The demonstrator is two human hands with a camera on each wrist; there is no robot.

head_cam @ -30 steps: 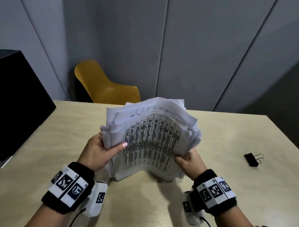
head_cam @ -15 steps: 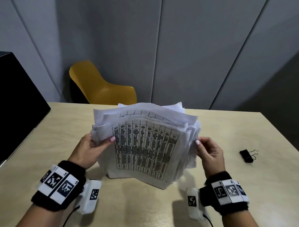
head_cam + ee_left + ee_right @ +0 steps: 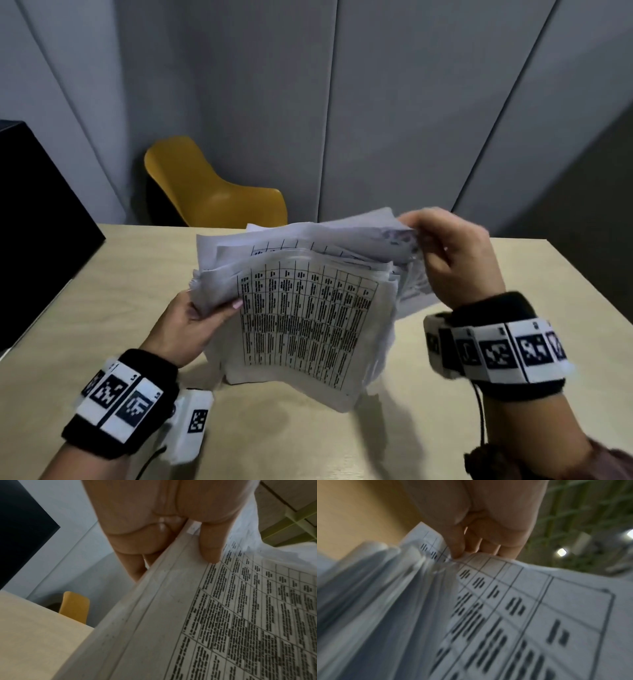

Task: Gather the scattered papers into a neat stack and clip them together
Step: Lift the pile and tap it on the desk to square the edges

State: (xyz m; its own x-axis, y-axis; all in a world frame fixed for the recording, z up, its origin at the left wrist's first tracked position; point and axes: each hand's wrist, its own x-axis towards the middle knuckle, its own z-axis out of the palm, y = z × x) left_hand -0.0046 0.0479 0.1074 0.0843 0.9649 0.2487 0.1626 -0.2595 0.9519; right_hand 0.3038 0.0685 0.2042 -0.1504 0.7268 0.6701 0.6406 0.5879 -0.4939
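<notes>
Wooden surface [image 3: 102, 308] carried the paper stack [image 3: 301, 318] upright at centre, likely for squaring edges; left hand [image 3: 191, 322] clamped its 9 o'clock edge, right hand [image 3: 455, 260] fingers pinched sheets at 2 o'clock.

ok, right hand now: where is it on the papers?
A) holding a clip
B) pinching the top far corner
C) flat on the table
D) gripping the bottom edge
B: the right hand is raised at the top far corner of the papers, thumb and fingers pinching the sheets.
</notes>
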